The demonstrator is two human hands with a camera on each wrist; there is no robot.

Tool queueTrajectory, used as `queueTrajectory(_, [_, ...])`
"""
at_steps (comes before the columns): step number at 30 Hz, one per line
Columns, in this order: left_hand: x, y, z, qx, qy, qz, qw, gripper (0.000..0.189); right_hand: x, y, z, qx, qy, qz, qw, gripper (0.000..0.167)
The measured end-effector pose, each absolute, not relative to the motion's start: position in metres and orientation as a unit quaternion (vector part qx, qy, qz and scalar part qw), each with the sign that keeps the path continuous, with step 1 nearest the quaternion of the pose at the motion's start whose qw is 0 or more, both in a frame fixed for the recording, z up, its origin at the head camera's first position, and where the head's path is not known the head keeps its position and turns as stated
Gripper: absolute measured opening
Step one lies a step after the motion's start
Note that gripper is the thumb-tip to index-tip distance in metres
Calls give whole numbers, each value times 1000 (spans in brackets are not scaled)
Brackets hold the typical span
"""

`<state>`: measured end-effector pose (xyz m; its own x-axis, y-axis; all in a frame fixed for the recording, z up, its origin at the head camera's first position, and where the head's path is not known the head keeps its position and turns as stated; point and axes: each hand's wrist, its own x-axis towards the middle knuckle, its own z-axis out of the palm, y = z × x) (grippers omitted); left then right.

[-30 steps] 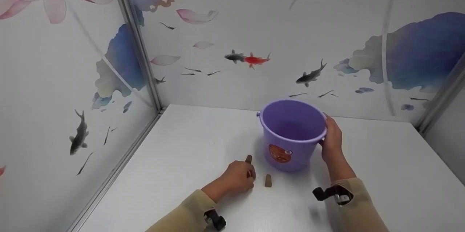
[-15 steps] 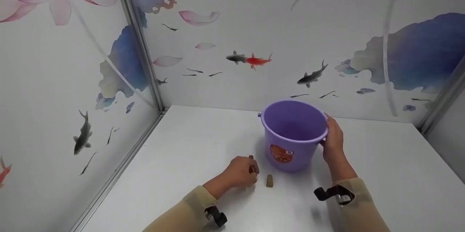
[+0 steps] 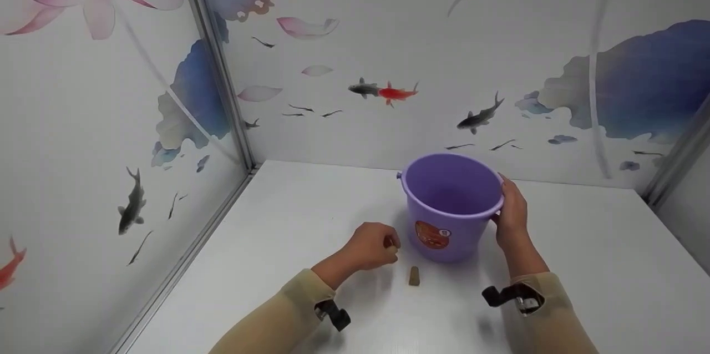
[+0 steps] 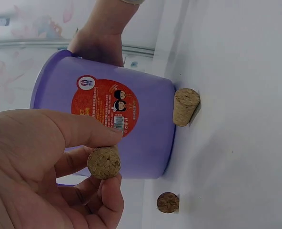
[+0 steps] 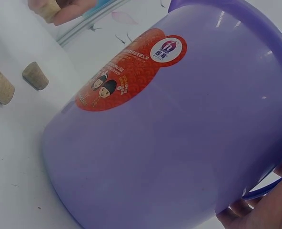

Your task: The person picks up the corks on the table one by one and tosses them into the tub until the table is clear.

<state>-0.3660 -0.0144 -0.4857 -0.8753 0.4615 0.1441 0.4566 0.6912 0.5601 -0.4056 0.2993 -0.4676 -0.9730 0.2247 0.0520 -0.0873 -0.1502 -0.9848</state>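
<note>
A tapered cork stopper [image 4: 104, 162] is pinched between the thumb and fingers of the left hand [image 3: 373, 246], raised above the table just left of a purple bucket [image 3: 444, 234]. The bucket stands upright with a red label on its side, and nothing shows inside it. At its right side the right hand [image 3: 511, 211] holds it near the rim; some of those fingers are hidden behind the wall. A second cork [image 3: 414, 276] is on the table in front of the bucket. The left wrist view shows another cork [image 4: 168, 202], which the left hand hides in the head view.
A white table [image 3: 288, 215] spreads around the bucket. Behind it rises a white wall panel [image 3: 310, 137] printed with fish and petals, and another panel [image 3: 66, 121] stands at the left. The bucket's handle [image 5: 265, 188] hangs by the right hand.
The left hand has lifted and shifted slightly right toward the bucket with the cork in its fingers. The cork top visible beyond that hand earlier is now hidden. The right hand keeps its place.
</note>
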Motion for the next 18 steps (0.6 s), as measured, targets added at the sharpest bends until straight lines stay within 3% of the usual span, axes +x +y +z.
queueTrajectory(18, [-374,-16,-447,220,924,313,-25,14,-406,299,-466,-63,-646,753,105,57])
